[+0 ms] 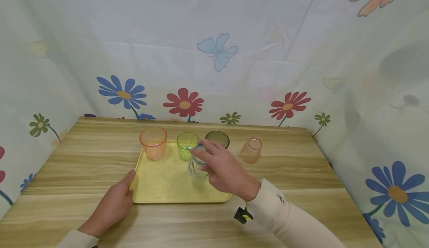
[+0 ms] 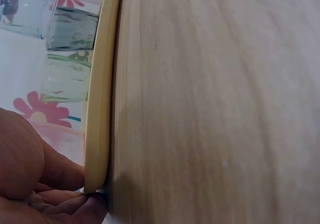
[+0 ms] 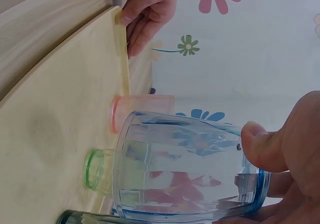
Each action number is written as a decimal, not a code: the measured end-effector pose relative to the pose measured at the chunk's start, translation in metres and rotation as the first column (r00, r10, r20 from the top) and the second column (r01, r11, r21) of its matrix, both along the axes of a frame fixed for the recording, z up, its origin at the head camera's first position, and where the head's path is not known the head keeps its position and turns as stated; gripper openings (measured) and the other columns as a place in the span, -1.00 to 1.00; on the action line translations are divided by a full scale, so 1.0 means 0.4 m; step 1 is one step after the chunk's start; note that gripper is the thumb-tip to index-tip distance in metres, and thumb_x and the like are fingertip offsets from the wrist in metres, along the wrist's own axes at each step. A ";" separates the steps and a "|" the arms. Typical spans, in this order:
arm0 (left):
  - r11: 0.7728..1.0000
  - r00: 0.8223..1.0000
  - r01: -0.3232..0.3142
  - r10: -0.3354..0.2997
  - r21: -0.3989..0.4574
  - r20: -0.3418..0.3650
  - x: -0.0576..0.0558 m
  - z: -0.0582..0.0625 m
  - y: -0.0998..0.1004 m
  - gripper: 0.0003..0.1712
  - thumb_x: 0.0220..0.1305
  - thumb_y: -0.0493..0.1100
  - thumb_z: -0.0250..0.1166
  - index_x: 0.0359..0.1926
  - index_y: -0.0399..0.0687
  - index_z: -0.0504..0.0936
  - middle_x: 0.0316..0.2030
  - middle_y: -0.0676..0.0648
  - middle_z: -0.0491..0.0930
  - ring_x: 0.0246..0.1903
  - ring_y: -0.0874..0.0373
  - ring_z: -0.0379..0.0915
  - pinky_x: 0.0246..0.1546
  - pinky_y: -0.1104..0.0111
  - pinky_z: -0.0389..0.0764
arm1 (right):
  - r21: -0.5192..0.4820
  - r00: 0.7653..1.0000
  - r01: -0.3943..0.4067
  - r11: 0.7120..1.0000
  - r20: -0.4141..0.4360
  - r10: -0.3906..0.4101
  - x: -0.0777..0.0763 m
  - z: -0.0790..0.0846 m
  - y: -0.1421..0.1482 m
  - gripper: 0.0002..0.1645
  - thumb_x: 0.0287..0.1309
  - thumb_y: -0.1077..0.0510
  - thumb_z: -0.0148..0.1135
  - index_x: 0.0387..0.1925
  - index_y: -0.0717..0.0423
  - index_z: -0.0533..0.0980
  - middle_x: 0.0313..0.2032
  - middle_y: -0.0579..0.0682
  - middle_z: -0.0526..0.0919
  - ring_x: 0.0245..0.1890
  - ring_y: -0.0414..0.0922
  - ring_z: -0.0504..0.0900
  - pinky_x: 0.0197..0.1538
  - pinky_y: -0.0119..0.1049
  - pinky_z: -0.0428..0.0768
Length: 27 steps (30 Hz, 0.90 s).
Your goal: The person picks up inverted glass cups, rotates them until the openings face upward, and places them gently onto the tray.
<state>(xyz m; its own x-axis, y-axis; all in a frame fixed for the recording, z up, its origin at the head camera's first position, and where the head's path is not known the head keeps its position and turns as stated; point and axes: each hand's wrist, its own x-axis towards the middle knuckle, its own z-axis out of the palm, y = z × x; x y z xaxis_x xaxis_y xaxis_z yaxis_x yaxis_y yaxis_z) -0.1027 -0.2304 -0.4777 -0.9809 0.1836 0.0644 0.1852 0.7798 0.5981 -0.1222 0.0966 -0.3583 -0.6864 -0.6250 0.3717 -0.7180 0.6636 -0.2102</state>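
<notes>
a person's right hand (image 1: 225,171) holds a clear blue-rimmed glass (image 1: 197,164) by its rim, thumb and fingers curled around the top, over the right half of a yellow tray (image 1: 161,186) on a wooden tabletop (image 1: 295,173). the head view does not show whether the glass base rests on the tray or hangs just above it. the left hand (image 1: 114,205) presses its fingers against the tray's near left edge, pinching nothing, its grip relaxed. an orange glass (image 1: 153,142) and a green glass (image 1: 187,145) stand at the back of the tray, with a dark glass (image 1: 218,139) just behind the fingers; a pink glass (image 1: 251,150) lies tilted on the tabletop, off the tray. the risk lies in the crowding: the blue-rimmed glass sits close to the green and dark ones, and a sideways nudge could knock them together or tip one. a rim-only hold on smooth glass could also slip, and the tray may slide should the left hand ease off.
</notes>
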 end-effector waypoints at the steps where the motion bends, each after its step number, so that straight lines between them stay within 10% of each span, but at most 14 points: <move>1: 1.000 1.000 0.001 -0.001 0.001 0.001 0.000 0.000 0.000 -0.27 0.38 -0.46 0.11 0.51 -0.60 0.13 0.45 -0.58 0.22 0.41 -0.48 0.27 0.35 -0.33 0.40 | -0.001 1.000 -0.001 1.000 0.008 0.001 0.000 0.001 -0.004 -0.45 0.36 0.28 0.28 0.35 0.01 0.55 0.42 0.18 0.51 0.39 0.14 0.51 0.36 0.06 0.63; 27: 1.000 0.999 -0.003 0.002 0.026 0.046 -0.004 0.005 0.000 -0.29 0.46 -0.38 0.08 0.52 -0.58 0.11 0.49 -0.56 0.15 0.45 -0.46 0.19 0.39 -0.34 0.34 | 0.018 0.997 -0.078 0.997 -0.018 0.079 -0.015 0.001 -0.105 -0.45 0.38 0.26 0.27 0.38 0.01 0.52 0.39 0.09 0.50 0.35 0.03 0.51 0.36 -0.07 0.63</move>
<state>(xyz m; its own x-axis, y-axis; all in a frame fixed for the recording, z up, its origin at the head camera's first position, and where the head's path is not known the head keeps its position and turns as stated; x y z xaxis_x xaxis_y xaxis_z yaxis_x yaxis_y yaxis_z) -0.1045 -0.2304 -0.4758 -0.9833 0.1803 0.0235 0.1550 0.7640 0.6263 -0.1281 0.0544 -0.3579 -0.6279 -0.6832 0.3728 -0.7718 0.6084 -0.1848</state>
